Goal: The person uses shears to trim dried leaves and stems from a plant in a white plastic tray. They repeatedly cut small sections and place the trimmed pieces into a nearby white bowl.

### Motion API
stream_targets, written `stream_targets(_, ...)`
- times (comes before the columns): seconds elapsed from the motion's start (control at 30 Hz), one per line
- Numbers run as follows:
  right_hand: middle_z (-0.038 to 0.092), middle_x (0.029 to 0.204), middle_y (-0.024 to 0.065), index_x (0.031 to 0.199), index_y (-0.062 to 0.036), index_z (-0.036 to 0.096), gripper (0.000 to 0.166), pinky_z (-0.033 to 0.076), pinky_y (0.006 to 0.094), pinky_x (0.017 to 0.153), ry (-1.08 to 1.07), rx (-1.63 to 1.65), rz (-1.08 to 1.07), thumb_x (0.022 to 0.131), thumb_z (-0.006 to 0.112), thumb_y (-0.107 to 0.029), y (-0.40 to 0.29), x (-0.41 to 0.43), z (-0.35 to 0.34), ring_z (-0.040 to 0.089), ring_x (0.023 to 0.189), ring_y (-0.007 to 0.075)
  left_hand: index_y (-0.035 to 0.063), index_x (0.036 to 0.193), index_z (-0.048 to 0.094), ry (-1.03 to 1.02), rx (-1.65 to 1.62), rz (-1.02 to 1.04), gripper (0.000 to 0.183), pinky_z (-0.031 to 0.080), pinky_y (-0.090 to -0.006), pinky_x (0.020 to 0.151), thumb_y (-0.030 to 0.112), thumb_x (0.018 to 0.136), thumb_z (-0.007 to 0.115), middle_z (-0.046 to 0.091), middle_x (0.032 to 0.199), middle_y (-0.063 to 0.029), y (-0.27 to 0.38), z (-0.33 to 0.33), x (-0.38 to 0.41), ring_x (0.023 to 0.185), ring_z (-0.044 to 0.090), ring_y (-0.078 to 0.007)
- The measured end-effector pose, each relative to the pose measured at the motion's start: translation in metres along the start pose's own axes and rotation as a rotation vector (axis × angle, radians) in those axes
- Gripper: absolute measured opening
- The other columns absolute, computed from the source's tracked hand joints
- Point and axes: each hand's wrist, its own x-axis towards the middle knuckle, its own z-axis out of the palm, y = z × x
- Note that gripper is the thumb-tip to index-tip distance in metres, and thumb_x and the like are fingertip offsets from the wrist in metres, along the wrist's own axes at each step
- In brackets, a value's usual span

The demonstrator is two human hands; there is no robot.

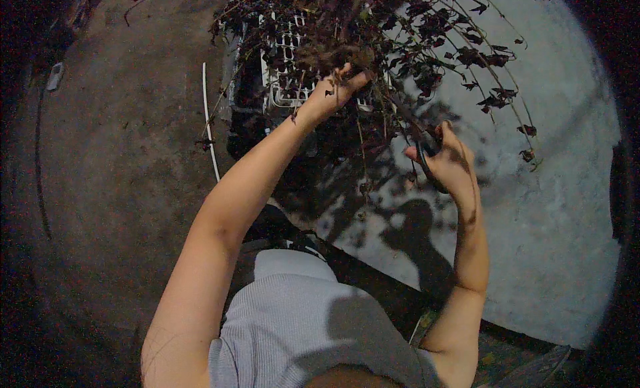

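Note:
My left hand (340,90) is among dark, leafy plant stems (345,33) at the top centre, its fingers closed around some of them. Below and behind the stems is a white plastic crate (287,95) with an openwork pattern. Lower and to the right, my right hand (445,155) holds dark-handled scissors or shears (425,160); the blades point up and left into the stems and are partly lost in shadow. Long trailing stems with shrivelled dark leaves (495,100) hang out to the right.
Dark plastic (245,98) lies along the crate's left side. A thin white strip (208,120) rests on the brown ground further left. Pale concrete (550,228) spreads to the right, with shadows across it. A small pale object with a dark cord (55,77) lies at the far left.

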Motion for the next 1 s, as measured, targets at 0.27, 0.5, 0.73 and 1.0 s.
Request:
stream_targets(0.27,0.061,0.089,0.0177,0.097,-0.0011,0.048,0.067,0.044,0.0395,0.072,-0.382,0.039,0.229,0.061,0.074,-0.051,-0.020,0.032,-0.023,0.058,0.085,0.0362,-0.0006,0.103,0.058,-0.051,-0.003,-0.069,0.034,0.043,-0.0313,0.075,0.029,0.087,0.055,0.062,0.093,-0.0142,-0.029,0.018,-0.007,0.082,0.056,-0.0234)
stream_targets(0.5,0.062,0.097,0.0183,0.102,-0.0005,0.049,0.074,0.044,0.0390,0.081,-0.485,0.053,0.229,0.060,0.071,-0.058,-0.017,0.054,0.010,0.058,0.094,0.0325,-0.0053,0.100,0.056,0.034,-0.244,-0.299,0.039,0.042,-0.0273,0.071,0.032,0.086,0.055,0.060,0.085,-0.0053,-0.014,0.002,-0.023,0.076,0.050,-0.0119)
stream_targets(0.73,0.059,0.084,0.0137,0.091,-0.0007,0.048,0.053,0.043,0.0322,0.073,-0.505,0.176,0.151,0.068,0.071,-0.043,-0.009,0.068,0.034,0.054,0.079,0.0204,0.0003,0.087,0.057,0.041,-0.310,-0.261,0.028,0.040,-0.0298,0.064,0.028,0.085,0.055,0.057,0.078,-0.0004,-0.015,0.010,-0.027,0.068,0.046,-0.0118)
stream_targets(1.0,0.050,0.071,0.0046,0.079,-0.0020,0.047,0.043,0.039,0.0283,0.064,-0.544,0.398,0.096,0.071,0.069,-0.037,-0.028,0.075,0.032,0.042,0.071,0.0134,0.0023,0.083,0.055,0.006,-0.336,-0.567,0.027,0.038,-0.0276,0.068,0.029,0.087,0.053,0.052,0.075,0.0007,0.007,-0.002,-0.027,0.071,0.044,-0.0104)
